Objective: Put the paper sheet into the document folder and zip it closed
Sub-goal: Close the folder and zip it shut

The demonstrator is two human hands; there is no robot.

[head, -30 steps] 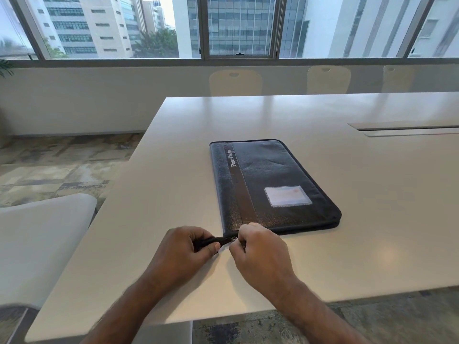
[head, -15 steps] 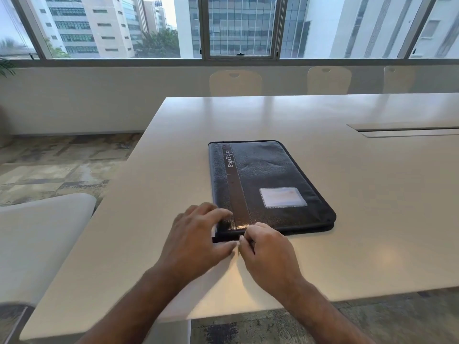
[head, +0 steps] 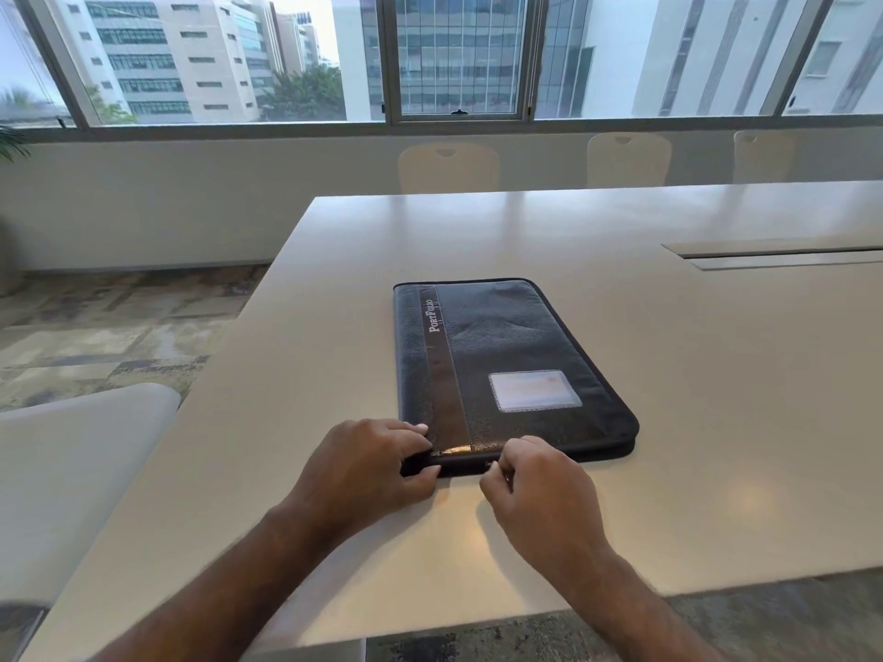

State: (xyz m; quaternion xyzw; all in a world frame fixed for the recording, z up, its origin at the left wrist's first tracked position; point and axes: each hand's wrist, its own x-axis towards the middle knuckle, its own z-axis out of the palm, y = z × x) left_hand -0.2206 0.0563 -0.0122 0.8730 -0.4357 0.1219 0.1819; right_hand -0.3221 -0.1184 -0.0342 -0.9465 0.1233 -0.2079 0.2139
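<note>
White table [head: 716, 422] with a recessed slot [head: 783, 255] toward its far right. Three pale chairs [head: 449, 167] stand along the far edge, another chair [head: 71, 470] at near left. Patterned carpet [head: 105, 336] on floor. Windows [head: 458, 54] show buildings and trees.

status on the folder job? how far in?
Done, by the look of it: no paper sheet is in view on the table, and the document folder lies flat with its cover down. In hand: the left hand steadies the near left corner while the right hand pinches at the near edge, where the zipper pull appears to be. Left: running the zip along that edge; how far the zip has got cannot be told.
</note>
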